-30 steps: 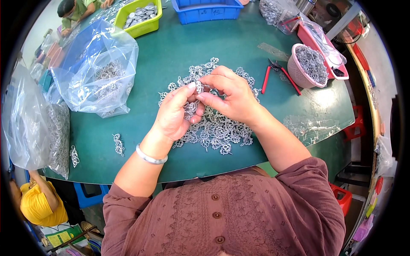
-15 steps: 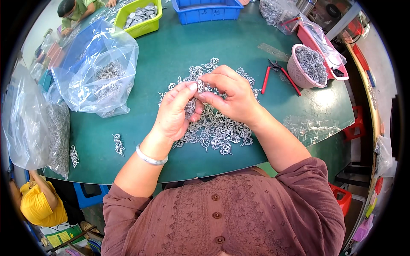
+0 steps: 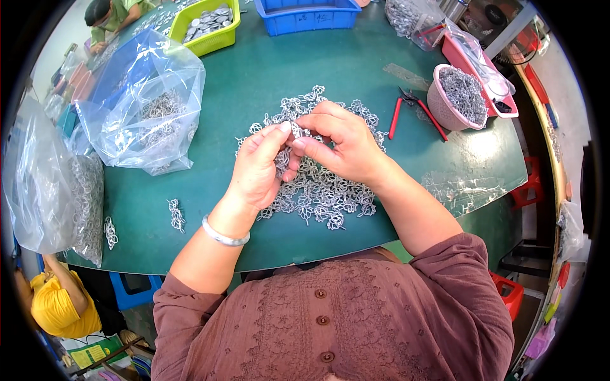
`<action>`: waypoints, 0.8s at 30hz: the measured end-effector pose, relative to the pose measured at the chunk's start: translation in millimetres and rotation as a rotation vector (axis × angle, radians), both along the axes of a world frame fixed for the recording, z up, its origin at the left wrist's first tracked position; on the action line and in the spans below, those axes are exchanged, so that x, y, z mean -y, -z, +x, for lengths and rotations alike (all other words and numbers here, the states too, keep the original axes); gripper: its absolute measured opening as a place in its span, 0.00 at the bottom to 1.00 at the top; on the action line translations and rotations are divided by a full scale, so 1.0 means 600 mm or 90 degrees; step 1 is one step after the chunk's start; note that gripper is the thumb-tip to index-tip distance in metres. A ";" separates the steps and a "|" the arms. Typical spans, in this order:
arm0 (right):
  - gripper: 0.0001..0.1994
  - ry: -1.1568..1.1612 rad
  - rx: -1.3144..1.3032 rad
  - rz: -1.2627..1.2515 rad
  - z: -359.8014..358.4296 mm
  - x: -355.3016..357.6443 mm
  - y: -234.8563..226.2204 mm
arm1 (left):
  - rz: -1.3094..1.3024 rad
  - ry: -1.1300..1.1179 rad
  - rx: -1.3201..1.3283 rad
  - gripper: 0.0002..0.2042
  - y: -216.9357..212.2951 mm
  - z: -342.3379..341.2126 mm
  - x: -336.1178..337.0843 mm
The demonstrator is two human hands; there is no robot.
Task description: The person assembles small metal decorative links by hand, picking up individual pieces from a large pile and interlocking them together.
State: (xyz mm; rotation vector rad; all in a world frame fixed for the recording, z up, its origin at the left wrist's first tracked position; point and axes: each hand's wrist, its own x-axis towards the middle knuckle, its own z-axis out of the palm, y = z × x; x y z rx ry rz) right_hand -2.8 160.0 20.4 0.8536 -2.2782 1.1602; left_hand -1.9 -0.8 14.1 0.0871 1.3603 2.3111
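Over a heap of small grey wire pieces (image 3: 324,200), my two hands meet at the middle of the green table. My left hand (image 3: 259,162) is closed, pinching a looped wire piece (image 3: 296,131) between thumb and fingers, with more wire loops (image 3: 282,164) gathered in its palm. My right hand (image 3: 343,141) grips the other side of that same piece with thumb and forefinger. The fingers partly hide the piece, so its exact shape is unclear. Off to the left, a small linked wire cluster (image 3: 176,216) and a second cluster (image 3: 110,233) lie apart from the heap.
Red-handled pliers (image 3: 416,114) lie right of the heap, beside a pink basket (image 3: 438,101) of wire pieces. Clear plastic bags (image 3: 143,108) with wire parts stand left. A green bin (image 3: 206,46) of grey discs and a blue bin (image 3: 309,23) sit at the back. Other people work nearby.
My fingers have shifted slightly around the wire piece, and the right hand has dipped a little. Everything else stays in place.
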 end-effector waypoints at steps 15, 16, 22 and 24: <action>0.10 0.048 -0.020 -0.024 -0.006 -0.018 -0.012 | 0.015 0.010 0.028 0.12 0.004 -0.003 0.001; 0.10 0.062 -0.024 -0.015 -0.011 -0.034 -0.021 | 0.010 0.003 0.044 0.13 0.005 -0.004 0.002; 0.16 0.572 -0.012 0.206 -0.034 -0.195 -0.101 | 0.123 0.037 0.100 0.12 0.012 -0.009 0.014; 0.15 0.686 0.046 0.280 -0.024 -0.257 -0.132 | 0.158 0.048 0.126 0.12 0.011 -0.011 0.007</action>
